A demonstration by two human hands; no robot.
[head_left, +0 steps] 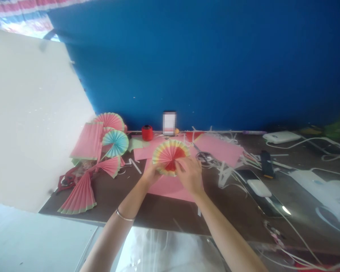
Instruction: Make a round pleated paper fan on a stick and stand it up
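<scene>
Both hands hold a round pleated paper fan (170,155) with a red middle and a yellow-green rim, raised a little above a pink paper sheet (170,187) on the dark table (158,211). My left hand (150,174) grips its lower left edge, fingers closed behind it. My right hand (189,174) pinches its lower right part with curled fingers. A thin bangle sits on my left wrist.
Several finished pink and blue pleated fans (102,151) lie at the left, with red scissors (66,181). A red thread spool (147,132) stands by the blue wall. White paper strips, a phone (257,192), power banks (280,136) and cables crowd the right side.
</scene>
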